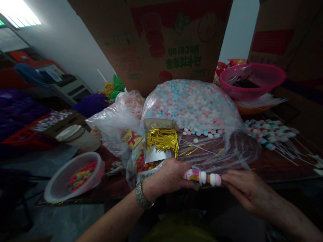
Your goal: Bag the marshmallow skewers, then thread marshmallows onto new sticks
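Note:
A candy skewer (214,179) of pink, white and orange-brown pieces lies level between my two hands near the table's front edge. My left hand (171,176), with a metal watch at the wrist, is closed round its left end, where a pink and yellow wrapper shows. At the right end, my right hand (239,185) is closed with its fingertips against the last pink piece; any stick there is hidden. Just beyond the left hand stands an open box of gold twist ties (163,139). A large clear bag of pastel candies (189,104) spills a few onto the table.
Finished-looking candy skewers (272,132) are piled at the right. A pink basin (252,80) stands behind them. At the left are a translucent bowl (51,183) of colourful candies and a lidded tub (78,137). A large cardboard box (156,37) rises at the back.

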Demonstrator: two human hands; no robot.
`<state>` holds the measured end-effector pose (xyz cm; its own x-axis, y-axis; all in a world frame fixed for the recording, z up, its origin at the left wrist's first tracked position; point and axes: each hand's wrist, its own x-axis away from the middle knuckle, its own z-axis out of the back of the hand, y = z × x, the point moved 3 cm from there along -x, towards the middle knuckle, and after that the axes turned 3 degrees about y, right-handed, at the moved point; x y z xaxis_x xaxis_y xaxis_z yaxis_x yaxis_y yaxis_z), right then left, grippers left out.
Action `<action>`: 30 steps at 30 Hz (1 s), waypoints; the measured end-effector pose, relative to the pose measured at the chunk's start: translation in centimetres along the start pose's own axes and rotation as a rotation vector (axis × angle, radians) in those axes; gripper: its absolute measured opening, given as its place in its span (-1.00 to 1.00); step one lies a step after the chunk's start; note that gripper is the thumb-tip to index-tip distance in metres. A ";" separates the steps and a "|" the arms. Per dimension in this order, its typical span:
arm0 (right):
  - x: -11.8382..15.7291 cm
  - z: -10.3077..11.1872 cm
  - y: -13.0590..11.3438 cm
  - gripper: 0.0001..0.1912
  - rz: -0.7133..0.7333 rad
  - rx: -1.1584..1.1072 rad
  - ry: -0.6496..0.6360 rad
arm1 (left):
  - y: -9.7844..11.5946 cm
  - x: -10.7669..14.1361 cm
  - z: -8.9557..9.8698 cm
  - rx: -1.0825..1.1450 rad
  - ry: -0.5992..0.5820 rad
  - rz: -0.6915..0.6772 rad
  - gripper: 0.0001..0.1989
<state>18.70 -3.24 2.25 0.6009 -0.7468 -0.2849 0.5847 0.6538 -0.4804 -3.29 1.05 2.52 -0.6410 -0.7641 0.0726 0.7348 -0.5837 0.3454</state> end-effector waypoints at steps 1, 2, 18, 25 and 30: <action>-0.2 0.2 0.0 -0.77 0.020 0.054 0.024 | 0.1 0.0 0.2 0.053 -0.029 0.013 -0.54; -0.3 0.5 0.0 -0.77 0.041 0.110 0.054 | 0.2 0.0 0.5 0.109 -0.059 0.022 -0.54; -1.0 1.0 -1.1 -0.78 0.302 0.377 0.168 | 2.4 -1.3 0.3 0.525 -0.387 0.106 -0.68; -1.1 0.7 -0.5 -0.77 0.122 0.208 0.136 | 2.1 -1.3 -0.3 0.399 -0.271 0.089 -0.61; -2.1 -1.9 -1.2 -0.79 0.056 0.086 0.126 | 2.9 -1.9 -1.9 0.274 -0.249 0.078 -0.73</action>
<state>15.69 -2.69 1.80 0.5640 -0.7147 -0.4136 0.6001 0.6988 -0.3893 0.51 0.30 1.59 -0.6442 -0.6934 0.3226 0.7189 -0.4051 0.5649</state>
